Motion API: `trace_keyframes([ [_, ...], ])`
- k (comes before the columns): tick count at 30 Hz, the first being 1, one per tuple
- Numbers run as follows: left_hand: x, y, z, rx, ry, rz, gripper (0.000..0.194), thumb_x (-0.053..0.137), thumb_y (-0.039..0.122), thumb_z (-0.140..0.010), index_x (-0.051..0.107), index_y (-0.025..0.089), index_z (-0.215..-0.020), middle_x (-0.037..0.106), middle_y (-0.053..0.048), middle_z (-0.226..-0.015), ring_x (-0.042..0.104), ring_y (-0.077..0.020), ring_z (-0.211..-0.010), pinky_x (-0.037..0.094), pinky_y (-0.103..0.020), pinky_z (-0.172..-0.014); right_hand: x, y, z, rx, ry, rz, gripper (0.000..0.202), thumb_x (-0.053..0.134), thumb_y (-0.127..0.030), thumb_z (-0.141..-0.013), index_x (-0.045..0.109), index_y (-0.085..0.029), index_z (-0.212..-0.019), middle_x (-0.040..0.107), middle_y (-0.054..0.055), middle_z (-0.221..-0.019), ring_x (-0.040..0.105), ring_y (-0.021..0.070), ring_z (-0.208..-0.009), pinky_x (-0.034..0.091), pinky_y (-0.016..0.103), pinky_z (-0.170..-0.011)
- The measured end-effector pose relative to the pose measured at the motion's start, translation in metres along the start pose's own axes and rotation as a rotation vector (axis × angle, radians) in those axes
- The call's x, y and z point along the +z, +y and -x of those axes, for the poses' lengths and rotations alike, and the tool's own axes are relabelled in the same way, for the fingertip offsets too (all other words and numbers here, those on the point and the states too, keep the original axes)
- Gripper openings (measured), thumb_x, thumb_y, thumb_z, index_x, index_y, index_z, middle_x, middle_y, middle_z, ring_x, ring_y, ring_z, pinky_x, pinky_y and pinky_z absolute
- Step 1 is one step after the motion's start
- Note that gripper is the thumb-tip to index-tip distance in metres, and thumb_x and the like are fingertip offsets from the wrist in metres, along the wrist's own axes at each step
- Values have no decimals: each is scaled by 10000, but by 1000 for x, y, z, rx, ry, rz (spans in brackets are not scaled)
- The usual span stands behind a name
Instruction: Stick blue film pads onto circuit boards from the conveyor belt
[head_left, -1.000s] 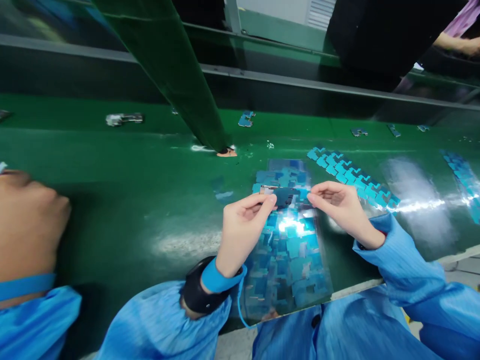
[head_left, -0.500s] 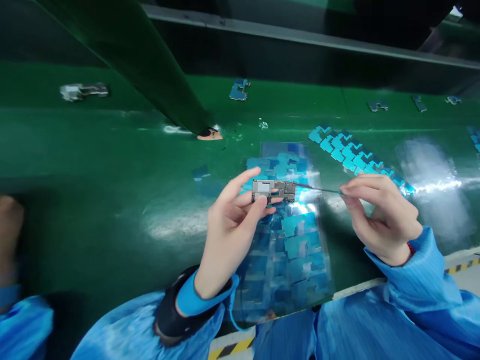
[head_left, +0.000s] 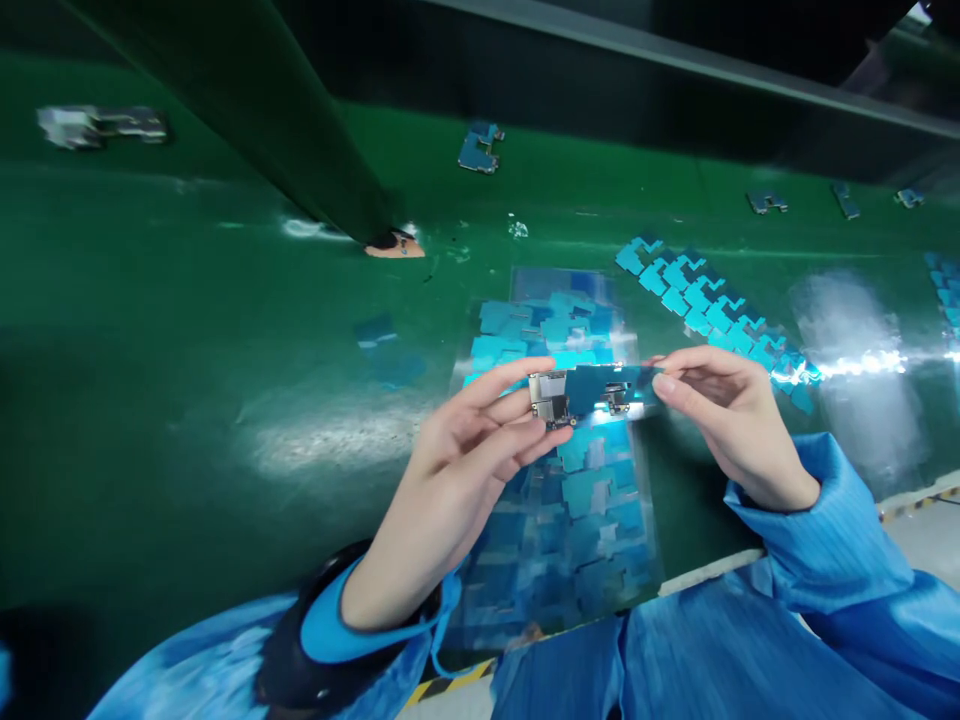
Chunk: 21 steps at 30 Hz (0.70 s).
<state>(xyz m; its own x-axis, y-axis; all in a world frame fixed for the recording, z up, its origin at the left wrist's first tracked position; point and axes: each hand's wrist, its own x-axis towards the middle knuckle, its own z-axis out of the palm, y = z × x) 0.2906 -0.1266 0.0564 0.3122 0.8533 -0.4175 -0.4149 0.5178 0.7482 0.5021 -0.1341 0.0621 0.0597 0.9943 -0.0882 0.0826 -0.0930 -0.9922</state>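
My left hand (head_left: 450,475) is closed around the left end of a small circuit board (head_left: 551,408), thumb in front and fingers behind it. A dark blue film piece (head_left: 589,388) lies across the board's middle and stretches to the right. Its right end is pinched between the thumb and fingers of my right hand (head_left: 731,425). Some board parts show through a gap in the film; I cannot tell how much of it sticks to the board. Below both hands lie clear sheets (head_left: 649,535) bearing several blue film pieces (head_left: 592,492).
Behind stands a slanted green post (head_left: 322,170). A diagonal strip of bright blue film pieces (head_left: 697,290) lies at right. Farther back are a blue-covered board (head_left: 480,150), another board (head_left: 105,127) and several small ones. A dark ledge (head_left: 562,90) crosses the green table (head_left: 225,330).
The film, earlier seen nearly edge-on at the board's right end, now lies flat-on across its middle. My hands are closer together. A co-worker's hand at the left edge has left view.
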Motion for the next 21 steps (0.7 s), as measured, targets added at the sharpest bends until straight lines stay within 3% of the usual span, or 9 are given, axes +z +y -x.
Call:
trace_keyframes([
  [4, 4, 3, 3, 23, -45, -33, 327, 665, 97, -787, 678, 209, -1094, 763, -30, -1022, 699, -190, -998, 586, -212, -818, 0, 0, 1, 59, -23, -55, 104, 783, -214, -725, 734, -251, -809, 721, -32, -730, 664, 90, -671, 573, 203, -662],
  [9, 6, -1, 6, 92, -56, -117, 324, 665, 108, -785, 672, 222, -1087, 748, -34, -1076, 686, -216, -1042, 601, -245, -817, 7, -2, 2, -70, -2, 41, 92, 774, -160, -709, 738, -224, -765, 745, -19, -743, 698, 112, -666, 608, 217, -644],
  [21, 9, -4, 9, 149, 40, -242, 301, 688, 147, -757, 663, 213, -1049, 760, -54, -1027, 697, -270, -1018, 619, -347, -820, 10, -3, 5, -157, 59, 223, 67, 761, -169, -734, 713, -210, -755, 722, -28, -713, 684, 105, -611, 599, 193, -558],
])
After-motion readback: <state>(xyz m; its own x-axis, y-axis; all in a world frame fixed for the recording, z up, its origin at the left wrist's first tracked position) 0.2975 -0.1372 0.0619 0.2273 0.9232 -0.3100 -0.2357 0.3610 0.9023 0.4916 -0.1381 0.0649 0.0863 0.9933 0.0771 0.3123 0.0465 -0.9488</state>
